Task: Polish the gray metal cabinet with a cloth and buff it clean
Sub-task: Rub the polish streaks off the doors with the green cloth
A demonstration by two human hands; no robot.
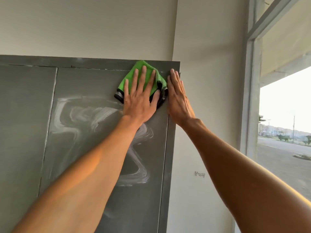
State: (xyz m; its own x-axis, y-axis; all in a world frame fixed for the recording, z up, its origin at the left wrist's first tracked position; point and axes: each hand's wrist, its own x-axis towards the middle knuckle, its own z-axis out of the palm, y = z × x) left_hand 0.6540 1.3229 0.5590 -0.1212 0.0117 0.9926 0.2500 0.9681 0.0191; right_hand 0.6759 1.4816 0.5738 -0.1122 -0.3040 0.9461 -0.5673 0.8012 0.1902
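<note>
View: from the head camera I look up at the upper part of the gray metal cabinet (50, 61), which stands against a pale wall (202, 81).
Cabinet: two closed doors meet at a vertical seam toward 9 o'clock. The right door (101, 84) is under my hands, and the left door (25, 115) is beside it.
Cloth: a bunched green cloth (130, 76) with black trim lies against the right door's upper right corner, near 12 o'clock of my view. Its top edge overlaps the frame strip above the door.
Left hand: the left hand (138, 101) lies flat on the cloth, fingers straight, spread and pointing to 12 o'clock, thumb on the black trim. It presses the cloth to the metal without curling round it.
Right hand: the right hand (178, 98) is just beside the cloth at its 3 o'clock. Its fingers are straight and together, the palm is flat against the cabinet's right edge, and it holds nothing.
Streaks: white streaks (80, 115) wind over the right door from 7 o'clock of the cloth down toward 6 o'clock, partly hidden by my left forearm.
Surroundings: a window (286, 115) fills 3 o'clock and shows a road outside. A small fitting (200, 174) sits on the wall at 5 o'clock, too small for me to identify.
</note>
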